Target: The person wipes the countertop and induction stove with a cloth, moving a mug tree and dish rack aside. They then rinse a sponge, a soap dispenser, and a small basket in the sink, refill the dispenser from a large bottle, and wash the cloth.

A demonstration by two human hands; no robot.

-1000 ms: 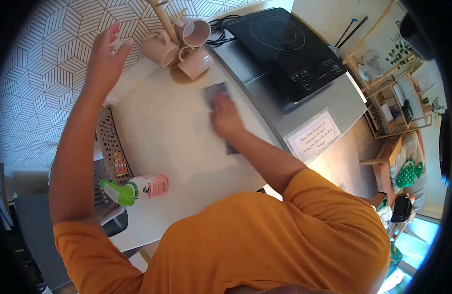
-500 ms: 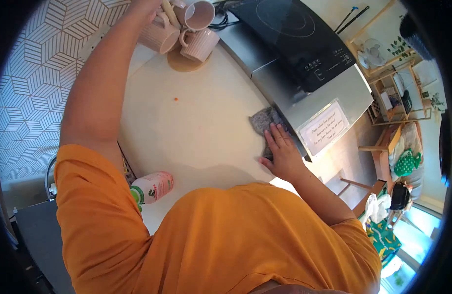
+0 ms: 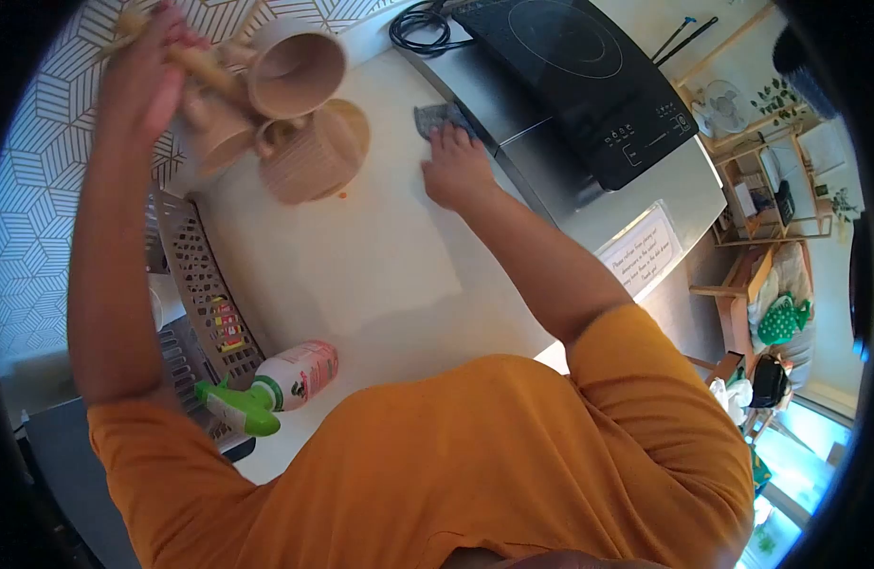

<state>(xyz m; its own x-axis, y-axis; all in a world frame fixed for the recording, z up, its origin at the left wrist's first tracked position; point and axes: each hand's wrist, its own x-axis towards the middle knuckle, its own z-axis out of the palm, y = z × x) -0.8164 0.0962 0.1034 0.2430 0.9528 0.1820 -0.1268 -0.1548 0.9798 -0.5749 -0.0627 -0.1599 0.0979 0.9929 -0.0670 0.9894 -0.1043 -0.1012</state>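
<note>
My left hand (image 3: pixel 154 71) grips the wooden mug stand (image 3: pixel 209 74) at the upper left, its fingers wrapped round the post and blurred. Pink mugs hang from the stand: an upper one (image 3: pixel 298 68), a ribbed one (image 3: pixel 314 163) and another (image 3: pixel 219 137) beside the wall. The stand's round base (image 3: pixel 354 128) shows tilted behind the ribbed mug. Against the steel edge of the stove unit, my right hand (image 3: pixel 459 171) presses its fingers onto a grey cloth (image 3: pixel 437 118) on the white counter (image 3: pixel 380 256). A small orange speck (image 3: pixel 343 195) lies near the ribbed mug.
A black induction hob (image 3: pixel 589 85) and a framed note (image 3: pixel 643 248) are on the right. Coiled black cable (image 3: pixel 420 30) lies at the back. At the left stand a perforated basket (image 3: pixel 195 261) and a pink spray bottle (image 3: pixel 309 370) with a green nozzle.
The mug stand has moved left and towards me with my left hand, and it now tilts. My right hand and the cloth have slid away from me along the stove's edge.
</note>
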